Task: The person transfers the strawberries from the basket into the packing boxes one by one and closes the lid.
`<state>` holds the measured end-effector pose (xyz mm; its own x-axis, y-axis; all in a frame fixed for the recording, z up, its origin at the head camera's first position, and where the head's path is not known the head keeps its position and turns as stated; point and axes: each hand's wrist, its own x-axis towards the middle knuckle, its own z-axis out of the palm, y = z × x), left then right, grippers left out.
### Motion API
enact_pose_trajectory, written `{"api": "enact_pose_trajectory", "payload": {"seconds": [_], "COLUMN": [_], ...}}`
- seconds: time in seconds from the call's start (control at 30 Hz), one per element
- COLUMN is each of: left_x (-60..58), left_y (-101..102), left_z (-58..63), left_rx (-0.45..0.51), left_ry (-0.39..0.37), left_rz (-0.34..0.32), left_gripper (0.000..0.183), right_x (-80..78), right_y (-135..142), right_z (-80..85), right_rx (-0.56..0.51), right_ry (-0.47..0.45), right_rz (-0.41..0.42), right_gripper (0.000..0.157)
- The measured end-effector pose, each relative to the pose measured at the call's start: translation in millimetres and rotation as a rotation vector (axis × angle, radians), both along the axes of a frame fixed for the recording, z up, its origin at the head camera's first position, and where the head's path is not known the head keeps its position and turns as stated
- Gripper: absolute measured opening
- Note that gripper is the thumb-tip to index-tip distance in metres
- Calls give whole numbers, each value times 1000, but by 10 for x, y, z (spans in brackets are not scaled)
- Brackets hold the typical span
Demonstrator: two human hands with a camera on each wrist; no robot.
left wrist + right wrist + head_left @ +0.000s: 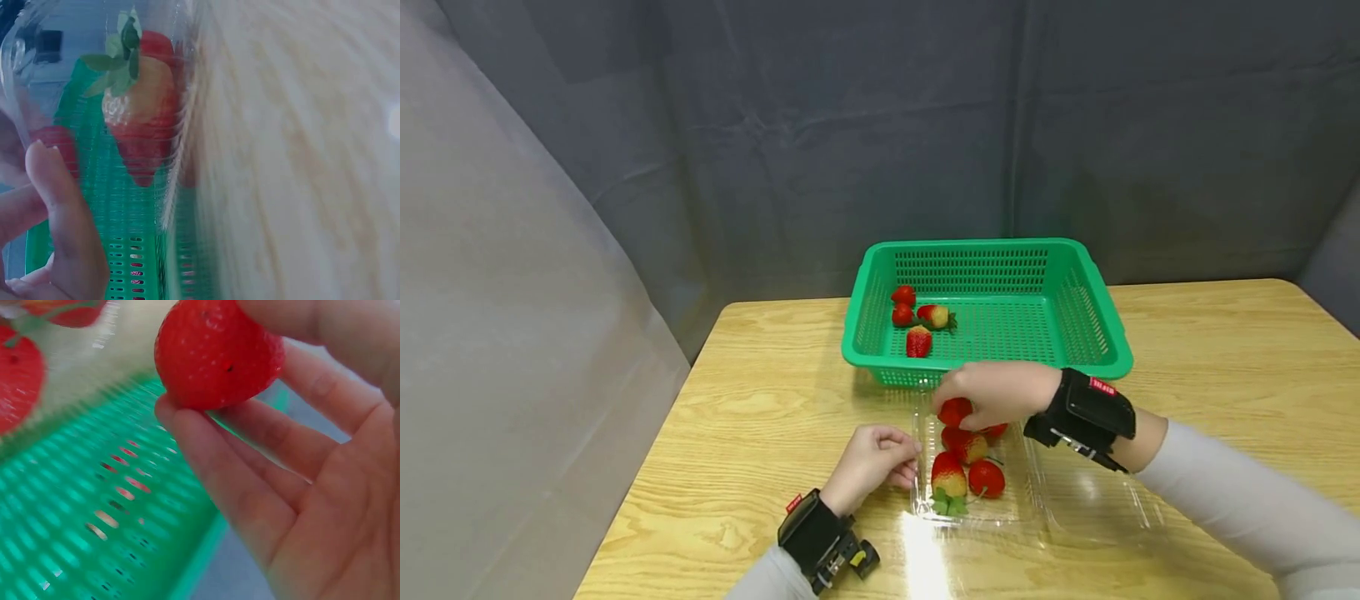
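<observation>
The held strawberry, red and rounded, is at the far end of the clear container, pinched between the thumb and fingers of the right hand. Whether it touches the container is hidden. 4 other red fruits lie in the container, the near left 1 with green leaves. The left hand is at the container's left wall, fingers bent; I cannot tell whether they pinch it. A clear lid lies to the right, near the right forearm. Just beyond the container stands a green basket, with 4 strawberries toward its left end. Everything rests on a wooden table; grey cloth hangs at the far side.
</observation>
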<state>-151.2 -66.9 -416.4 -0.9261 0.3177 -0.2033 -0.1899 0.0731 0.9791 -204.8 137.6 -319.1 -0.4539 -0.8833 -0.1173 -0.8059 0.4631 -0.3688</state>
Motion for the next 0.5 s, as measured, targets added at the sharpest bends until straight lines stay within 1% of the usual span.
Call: {"api": "enact_pose_trajectory", "payload": {"seconds": [0.07, 0.2, 0.27, 0.37, 0.5], "left_x": [0, 3, 8, 12, 7], "left_y": [-1, -3, 0, 6, 11], "left_z": [-1, 5, 11, 13, 4], "left_rx": [-3, -4, -3, -5, -7], "left_ry": [1, 7, 8, 9, 12], "left_rz": [1, 6, 9, 11, 14], "left_gripper": [19, 20, 19, 17, 15], "right_x": [-13, -59, -75, -86, -89], "right_y": [-42, -106, -126, -145, -159], "right_z": [-104, -280, -336, -383, -393], "right_rx": [44, 97, 110, 115, 122], "right_ry": [38, 131, 149, 157, 167], "right_rz": [-4, -19, -27, -22, -9], "right_gripper": [24, 24, 23, 22, 22]}}
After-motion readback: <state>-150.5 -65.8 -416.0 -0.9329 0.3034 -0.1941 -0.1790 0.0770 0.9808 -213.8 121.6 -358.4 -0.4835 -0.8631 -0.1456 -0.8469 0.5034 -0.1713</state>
